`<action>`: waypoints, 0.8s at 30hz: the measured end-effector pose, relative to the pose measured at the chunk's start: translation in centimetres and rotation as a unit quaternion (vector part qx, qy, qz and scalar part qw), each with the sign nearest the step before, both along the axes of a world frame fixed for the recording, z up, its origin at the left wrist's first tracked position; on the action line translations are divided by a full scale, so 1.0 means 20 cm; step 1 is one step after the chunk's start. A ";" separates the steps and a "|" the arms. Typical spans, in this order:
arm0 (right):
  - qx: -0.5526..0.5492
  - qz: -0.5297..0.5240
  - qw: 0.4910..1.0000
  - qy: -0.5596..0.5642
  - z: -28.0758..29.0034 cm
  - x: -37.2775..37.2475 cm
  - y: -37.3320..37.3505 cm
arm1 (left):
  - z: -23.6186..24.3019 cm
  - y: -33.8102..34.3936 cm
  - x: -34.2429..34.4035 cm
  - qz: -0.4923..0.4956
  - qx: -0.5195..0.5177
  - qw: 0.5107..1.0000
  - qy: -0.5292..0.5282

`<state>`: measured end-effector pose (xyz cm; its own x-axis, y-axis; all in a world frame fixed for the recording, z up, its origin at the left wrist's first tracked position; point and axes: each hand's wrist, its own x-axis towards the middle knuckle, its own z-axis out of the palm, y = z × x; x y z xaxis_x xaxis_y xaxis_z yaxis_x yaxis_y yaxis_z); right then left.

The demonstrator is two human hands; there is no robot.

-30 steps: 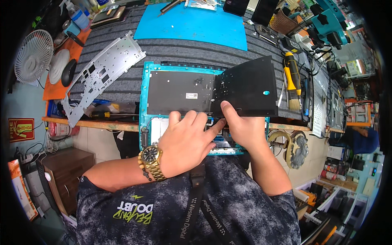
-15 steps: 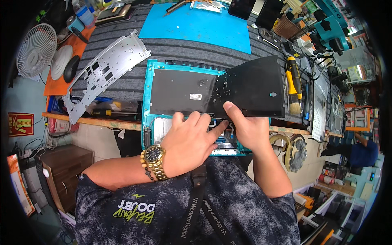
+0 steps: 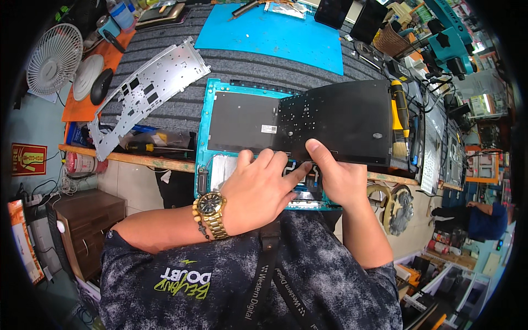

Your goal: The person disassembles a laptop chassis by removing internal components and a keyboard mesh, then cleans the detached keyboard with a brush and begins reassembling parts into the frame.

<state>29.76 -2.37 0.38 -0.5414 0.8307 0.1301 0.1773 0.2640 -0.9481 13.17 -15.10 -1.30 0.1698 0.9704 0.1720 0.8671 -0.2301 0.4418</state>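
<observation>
A teal laptop top case (image 3: 210, 110) lies across the bench's front edge, underside up. A thin black backing sheet (image 3: 346, 110) bends up from its right part; the left part of the sheet (image 3: 242, 121), with a small white label (image 3: 268, 129), lies flat. My right hand (image 3: 344, 179) grips the sheet's near edge, thumb on top and fingers hidden beneath. My left hand (image 3: 258, 184), with a gold watch on its wrist, rests over the case's near part. Its index finger reaches toward flat cables (image 3: 313, 175) below the sheet; the other fingers are loosely bent.
A perforated silver metal plate (image 3: 151, 91) overhangs the bench at left. Beyond lies a blue mat (image 3: 269, 36). A yellow-black screwdriver (image 3: 400, 107) and brush (image 3: 400, 147) lie right of the sheet. A fan (image 3: 54, 58) stands far left, a teal microscope (image 3: 448, 44) far right.
The black sheet has lifted farther, its bend moving left along the case and its free end shifting right with my right hand. My left hand stays in nearly the same place.
</observation>
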 end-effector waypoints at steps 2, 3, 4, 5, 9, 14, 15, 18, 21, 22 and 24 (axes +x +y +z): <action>-0.023 -0.006 1.000 0.020 -0.01 -0.01 0.01 | -0.01 0.00 0.00 0.003 0.012 1.000 -0.001; 0.006 0.005 1.000 0.014 -0.01 -0.01 0.03 | -0.01 0.00 0.01 0.006 0.023 1.000 -0.001; 0.035 0.016 0.999 0.008 -0.01 -0.02 0.04 | -0.02 -0.01 0.01 0.006 0.024 1.000 -0.002; 0.035 0.016 0.999 0.008 -0.01 -0.03 0.04 | -0.02 -0.01 0.01 0.009 0.021 1.000 -0.001; -0.063 0.028 0.995 0.076 0.00 -0.06 0.01 | -0.04 -0.02 0.04 0.028 0.033 0.999 0.012; -0.071 0.033 0.994 0.073 -0.04 -0.03 -0.02 | -0.05 -0.03 0.05 0.044 0.063 0.997 0.023; -0.045 0.054 0.997 0.037 -0.05 -0.01 -0.01 | -0.06 -0.03 0.06 0.046 0.079 0.996 0.024; -0.015 0.075 0.997 -0.004 -0.03 0.00 -0.01 | -0.06 -0.04 0.06 0.048 0.081 0.994 0.060; -0.006 0.073 0.997 -0.003 -0.04 0.01 -0.02 | -0.06 -0.03 0.06 0.046 0.087 0.994 0.050; -0.002 0.071 0.997 0.004 -0.05 0.01 -0.02 | -0.06 -0.03 0.06 0.047 0.089 0.994 0.050; 0.004 0.073 0.997 0.000 -0.04 0.00 -0.02 | -0.05 -0.03 0.06 0.047 0.085 0.993 0.061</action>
